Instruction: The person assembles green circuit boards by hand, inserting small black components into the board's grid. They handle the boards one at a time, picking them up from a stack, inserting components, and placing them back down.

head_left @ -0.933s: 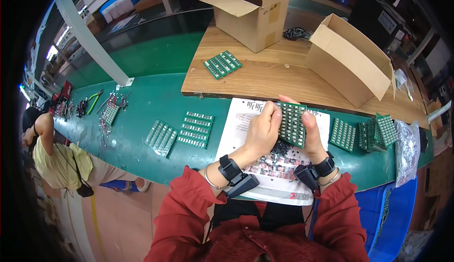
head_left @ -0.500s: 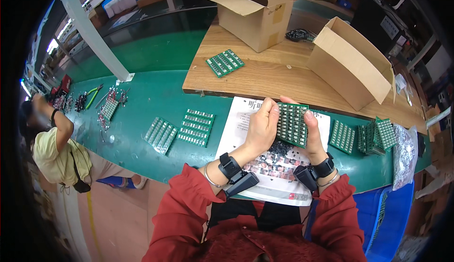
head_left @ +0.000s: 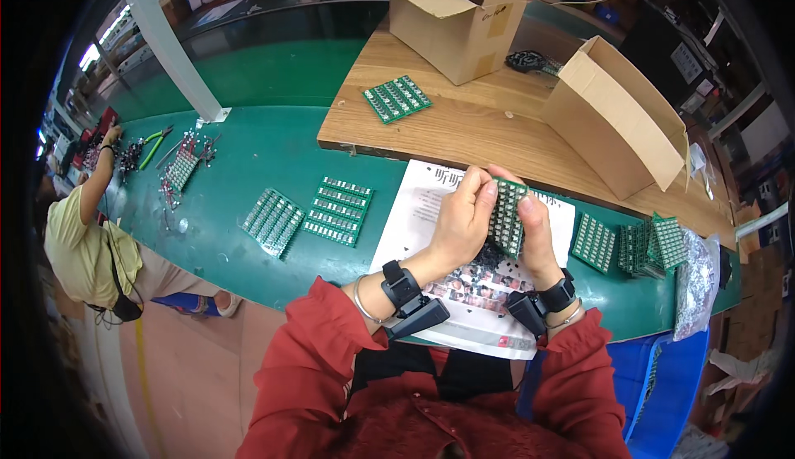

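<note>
— Green matting covers the long surface [head_left: 248, 152] from end to end, with a raised wooden shelf [head_left: 464, 128] behind it carrying two open cardboard boxes [head_left: 455, 16] and one loose green board [head_left: 397, 99].

— And the person in the red sleeves?

— Both hands are up over a printed sheet [head_left: 431, 210]. The left hand [head_left: 464, 219] and the right hand [head_left: 534, 227] are closed together on one green circuit panel [head_left: 507, 219], held on edge between them, thumbs and fingers pinching its two long sides. It's clear of the surface, just above the sheet.

— Anything under it?

— A little dark heap of small parts [head_left: 495, 256] on the sheet, right below the hands. I can't make out what they are.

— What would worry you?

— The grip, I'd say. Pressing from both sides could flex the panel too far and crack it somewhere unintended, or it could spring out of the fingers and scatter that dark heap. There's also a stack of similar panels [head_left: 638, 243] just beside the right wrist; an elbow swing could knock it over.

— And the others?

— Flat panels [head_left: 335, 210] lie well to the left. Further along, another person in a yellow top [head_left: 79, 248] works at their own boards, well apart.
</note>
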Action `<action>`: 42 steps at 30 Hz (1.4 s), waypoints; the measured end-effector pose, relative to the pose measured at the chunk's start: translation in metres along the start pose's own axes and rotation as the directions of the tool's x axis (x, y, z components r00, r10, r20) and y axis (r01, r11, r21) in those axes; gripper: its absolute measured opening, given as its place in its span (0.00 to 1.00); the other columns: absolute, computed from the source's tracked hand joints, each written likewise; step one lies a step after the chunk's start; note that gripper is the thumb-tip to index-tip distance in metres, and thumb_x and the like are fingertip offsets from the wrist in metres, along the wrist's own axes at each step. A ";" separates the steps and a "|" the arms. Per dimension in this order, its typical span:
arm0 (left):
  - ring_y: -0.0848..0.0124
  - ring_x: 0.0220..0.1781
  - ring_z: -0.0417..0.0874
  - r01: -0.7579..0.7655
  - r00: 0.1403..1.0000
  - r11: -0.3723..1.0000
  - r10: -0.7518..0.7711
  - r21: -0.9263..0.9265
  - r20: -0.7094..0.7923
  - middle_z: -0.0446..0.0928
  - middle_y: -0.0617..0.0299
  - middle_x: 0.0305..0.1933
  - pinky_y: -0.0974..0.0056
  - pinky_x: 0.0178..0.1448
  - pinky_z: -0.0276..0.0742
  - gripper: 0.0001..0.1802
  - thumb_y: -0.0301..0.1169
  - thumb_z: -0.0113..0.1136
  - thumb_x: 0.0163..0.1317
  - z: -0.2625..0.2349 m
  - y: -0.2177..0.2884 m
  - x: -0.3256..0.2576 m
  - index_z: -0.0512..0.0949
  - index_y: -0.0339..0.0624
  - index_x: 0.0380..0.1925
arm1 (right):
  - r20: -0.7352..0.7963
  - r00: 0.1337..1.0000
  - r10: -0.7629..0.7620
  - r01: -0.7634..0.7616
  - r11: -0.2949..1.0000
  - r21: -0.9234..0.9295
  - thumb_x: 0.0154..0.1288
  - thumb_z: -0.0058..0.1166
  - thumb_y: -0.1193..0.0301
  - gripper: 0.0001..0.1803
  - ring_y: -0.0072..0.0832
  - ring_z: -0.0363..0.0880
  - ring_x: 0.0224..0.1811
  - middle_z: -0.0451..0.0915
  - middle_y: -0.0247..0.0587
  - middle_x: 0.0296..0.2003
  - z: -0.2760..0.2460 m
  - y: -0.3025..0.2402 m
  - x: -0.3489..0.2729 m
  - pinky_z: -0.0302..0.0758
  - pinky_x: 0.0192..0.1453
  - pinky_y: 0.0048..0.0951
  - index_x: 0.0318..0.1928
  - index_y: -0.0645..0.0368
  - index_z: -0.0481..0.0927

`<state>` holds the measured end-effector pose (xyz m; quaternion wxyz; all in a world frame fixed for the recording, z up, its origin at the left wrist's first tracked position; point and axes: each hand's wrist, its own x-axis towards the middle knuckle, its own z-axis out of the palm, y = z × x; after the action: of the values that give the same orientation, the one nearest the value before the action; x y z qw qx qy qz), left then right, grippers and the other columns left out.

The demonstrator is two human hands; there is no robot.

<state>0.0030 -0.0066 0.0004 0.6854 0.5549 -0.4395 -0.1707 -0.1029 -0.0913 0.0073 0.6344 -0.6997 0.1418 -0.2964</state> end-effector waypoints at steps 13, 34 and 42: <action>0.55 0.24 0.76 0.024 0.998 0.996 -0.028 0.086 0.048 0.71 0.51 0.21 0.59 0.29 0.68 0.07 0.31 0.45 0.70 0.000 -0.001 -0.002 0.66 0.39 0.36 | -0.044 0.993 0.111 -0.093 0.951 0.294 0.67 0.40 0.47 0.37 0.23 0.75 0.49 0.76 0.43 0.49 0.008 -0.002 0.001 0.70 0.55 0.24 0.63 0.67 0.66; 0.46 0.28 0.78 -0.012 0.986 0.973 -0.027 0.229 0.165 0.75 0.48 0.23 0.50 0.28 0.70 0.07 0.32 0.46 0.69 -0.003 0.004 -0.005 0.66 0.40 0.38 | -0.110 0.988 0.109 -0.068 0.944 0.324 0.68 0.39 0.46 0.37 0.23 0.76 0.46 0.78 0.40 0.45 0.008 -0.011 0.003 0.73 0.52 0.25 0.64 0.65 0.63; 0.47 0.30 0.79 0.035 0.982 0.966 -0.081 0.256 0.173 0.75 0.48 0.25 0.53 0.30 0.70 0.06 0.31 0.47 0.68 -0.002 0.008 -0.003 0.67 0.39 0.36 | -0.070 0.997 0.038 -0.028 0.990 0.138 0.67 0.40 0.46 0.38 0.24 0.76 0.47 0.77 0.44 0.48 0.002 -0.001 0.002 0.72 0.53 0.25 0.64 0.65 0.64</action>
<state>0.0011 -0.0002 0.0058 0.5610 0.6322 -0.5020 -0.1834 -0.1006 -0.0906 0.0085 0.6802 -0.6408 0.1555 -0.3203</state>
